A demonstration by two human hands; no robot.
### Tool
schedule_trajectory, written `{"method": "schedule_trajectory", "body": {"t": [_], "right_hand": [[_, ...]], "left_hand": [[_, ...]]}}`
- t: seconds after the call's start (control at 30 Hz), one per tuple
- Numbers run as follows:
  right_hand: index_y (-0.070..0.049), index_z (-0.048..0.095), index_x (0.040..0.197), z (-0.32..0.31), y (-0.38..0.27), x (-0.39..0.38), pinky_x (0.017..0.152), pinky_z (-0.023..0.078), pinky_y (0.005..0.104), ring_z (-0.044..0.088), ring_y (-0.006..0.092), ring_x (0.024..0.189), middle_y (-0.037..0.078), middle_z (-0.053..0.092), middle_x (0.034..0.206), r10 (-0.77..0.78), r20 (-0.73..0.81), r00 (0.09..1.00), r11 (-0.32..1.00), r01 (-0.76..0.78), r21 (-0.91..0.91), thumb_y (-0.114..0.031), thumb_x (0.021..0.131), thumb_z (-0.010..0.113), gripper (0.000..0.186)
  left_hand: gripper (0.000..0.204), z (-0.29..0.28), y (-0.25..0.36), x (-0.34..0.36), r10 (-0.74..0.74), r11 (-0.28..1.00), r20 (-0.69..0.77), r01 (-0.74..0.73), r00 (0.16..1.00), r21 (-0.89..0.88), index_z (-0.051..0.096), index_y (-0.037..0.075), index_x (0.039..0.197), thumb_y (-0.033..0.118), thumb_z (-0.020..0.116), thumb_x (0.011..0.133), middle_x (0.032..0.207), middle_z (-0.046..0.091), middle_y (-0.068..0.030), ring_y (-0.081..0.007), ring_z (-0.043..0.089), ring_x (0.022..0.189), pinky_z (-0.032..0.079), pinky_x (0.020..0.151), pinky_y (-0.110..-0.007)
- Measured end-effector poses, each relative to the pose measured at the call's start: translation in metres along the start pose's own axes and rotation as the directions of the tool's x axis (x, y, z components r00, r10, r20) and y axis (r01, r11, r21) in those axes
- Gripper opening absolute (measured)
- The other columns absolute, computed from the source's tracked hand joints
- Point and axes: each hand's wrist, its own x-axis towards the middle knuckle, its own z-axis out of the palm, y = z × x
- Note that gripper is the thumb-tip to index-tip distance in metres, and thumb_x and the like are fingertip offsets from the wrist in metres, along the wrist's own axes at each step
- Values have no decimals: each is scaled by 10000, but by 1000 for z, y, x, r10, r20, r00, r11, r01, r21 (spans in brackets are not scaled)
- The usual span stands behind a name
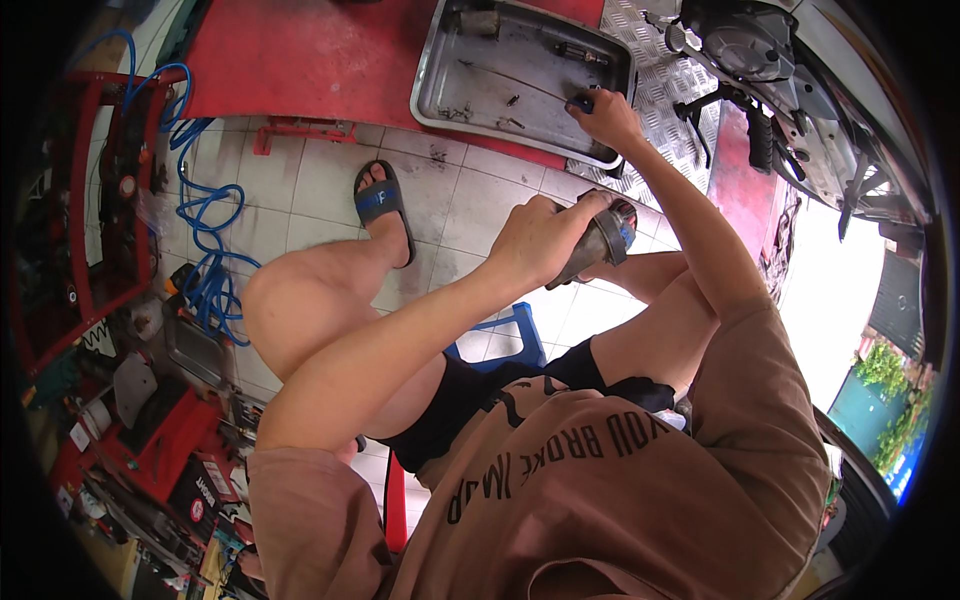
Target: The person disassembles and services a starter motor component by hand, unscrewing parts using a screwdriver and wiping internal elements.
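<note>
Near the middle, my left hand is closed around a dull grey metal part, held in front of my right foot. The fingers hide some of it, so its exact kind is unclear. My right hand reaches over the right edge of a metal tray. Its fingers pinch a small dark blue handle; a long thin rod runs leftward from it across the tray. Inside the tray lie a cylindrical metal piece, a slim metal part and several small fittings.
The tray rests on a red platform beside a tread plate. A motorcycle engine and footpeg stand at the right. Coiled blue hose lies left, near red shelving. A blue stool is beneath me.
</note>
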Motion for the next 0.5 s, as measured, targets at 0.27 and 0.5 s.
{"method": "schedule_trajectory", "body": {"t": [0.27, 0.5], "right_hand": [[-176, 705, 1084, 1, -6, 6, 799, 535, 436, 670, 348, 897, 169, 697, 909, -13, 16, 1000, 1000, 13, 6, -444, 808, 661, 387], [-166, 702, 1092, 4, -7, 11, 808, 532, 435, 670, 343, 907, 172, 699, 921, -47, -7, 999, 998, 47, 40, -425, 811, 667, 383]], "left_hand": [[706, 0, -2, 1, -20, 999, 1, 20, 1000, -44, 660, -78, 725, 607, 517, 821, 633, 641, -198, -248, 659, 584, 504, 524, -326], [679, 1, -3, 2, -15, 1000, 7, 15, 1000, -22, 671, -49, 690, 592, 499, 834, 607, 632, -189, -242, 650, 587, 506, 584, -346]]}}
